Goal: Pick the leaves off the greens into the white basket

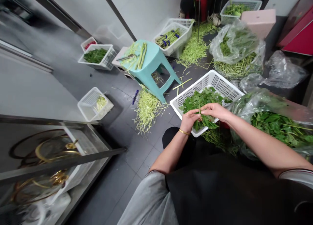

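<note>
Over the near edge of a white plastic basket (176,104), my two hands meet at a green leafy stem (199,103). My left hand (190,119), with a gold bracelet at the wrist, pinches its lower part. The fingertips of my right hand (215,111) close on the same stem from the other side. Leafy greens (195,100) lie in the basket beneath the hands. More stems and leaves (215,137) hang or lie below the basket's near edge. To the right, a clear plastic bag (241,106) holds a heap of leafy greens (276,127).
A turquoise stool (153,70) bears peeled stalks and a peeler-like tool. Peelings (146,112) litter the dark tiled floor. White baskets of vegetables (111,57) stand around. Another bag of greens (237,59) sits at the back right; a metal shelf (97,158) is at left. A person's shoe (215,19) shows behind.
</note>
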{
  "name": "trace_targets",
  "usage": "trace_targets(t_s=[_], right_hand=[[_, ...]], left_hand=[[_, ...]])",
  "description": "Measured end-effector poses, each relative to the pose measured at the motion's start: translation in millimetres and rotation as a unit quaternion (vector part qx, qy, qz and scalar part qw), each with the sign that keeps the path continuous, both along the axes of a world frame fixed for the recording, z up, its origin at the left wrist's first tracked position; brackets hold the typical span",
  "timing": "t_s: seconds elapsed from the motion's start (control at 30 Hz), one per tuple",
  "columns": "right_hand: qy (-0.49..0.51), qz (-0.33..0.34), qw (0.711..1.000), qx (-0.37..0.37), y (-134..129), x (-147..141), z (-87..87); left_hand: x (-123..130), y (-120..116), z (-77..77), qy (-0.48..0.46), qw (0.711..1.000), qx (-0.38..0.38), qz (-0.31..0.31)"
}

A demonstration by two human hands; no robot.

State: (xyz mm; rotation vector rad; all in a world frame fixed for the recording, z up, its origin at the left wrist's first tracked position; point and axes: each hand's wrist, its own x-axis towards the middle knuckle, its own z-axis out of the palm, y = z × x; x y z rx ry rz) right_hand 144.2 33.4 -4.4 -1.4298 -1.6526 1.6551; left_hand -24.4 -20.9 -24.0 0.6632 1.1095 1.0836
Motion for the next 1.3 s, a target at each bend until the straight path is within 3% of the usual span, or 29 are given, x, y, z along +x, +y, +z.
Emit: trace_targets(t_s=[0.17,0.27,0.33,0.4,0.5,0.57,0.63,0.7,0.77,0.9,1.0,1.07,1.2,1.3], right_hand=[[-0.088,0.102,0.987,0.089,-1,-4,-0.3],[-0.217,0.190,0.943,0.165,9,6,10.1],[-0.301,0.212,0.905,0.215,20,16,15.4],[-0.363,0.160,0.887,0.235,31,26,14.6],[-0.393,0.032,0.891,0.225,39,37,3.0],[-0.373,-0.019,0.899,0.227,37,38,-6.5],[-0.304,-0.029,0.927,0.219,30,33,-13.2],[-0.172,-0.008,0.972,0.162,18,23,-15.6],[-0.022,0.012,0.997,0.080,5,11,-14.3],[0.140,-0.051,0.988,-0.027,-22,-9,-5.3],[0.168,-0.079,0.977,-0.101,-40,-11,3.3],[0.168,-0.067,0.975,-0.129,-50,-6,8.8],[0.161,0.015,0.979,-0.123,-68,10,17.5],[0.124,0.063,0.986,-0.092,-85,19,21.5]], left_hand=[[-3,0,-2.2,0.048,0.997,0.027,-0.048],[-6,-1,-4.2,0.107,0.990,0.060,-0.064],[-8,-2,-5.3,0.102,0.989,0.058,-0.086],[-9,-2,-5.7,0.051,0.991,0.032,-0.122],[-8,-1,-5.4,-0.044,0.989,-0.012,-0.140],[-6,1,-5.4,-0.091,0.989,-0.022,-0.114],[-2,2,-6.2,-0.117,0.991,-0.017,-0.067],[1,4,-7.4,-0.116,0.993,-0.005,-0.020],[5,4,-8.7,-0.091,0.996,0.014,0.017],[10,1,-11.4,-0.052,0.997,0.050,0.037],[14,-4,-12.4,-0.021,0.996,0.072,0.054],[16,-9,-10.5,-0.039,0.996,0.077,0.030],[17,-26,2.7,-0.104,0.989,0.070,-0.073],[18,-43,15.6,-0.119,0.987,0.069,-0.088]])
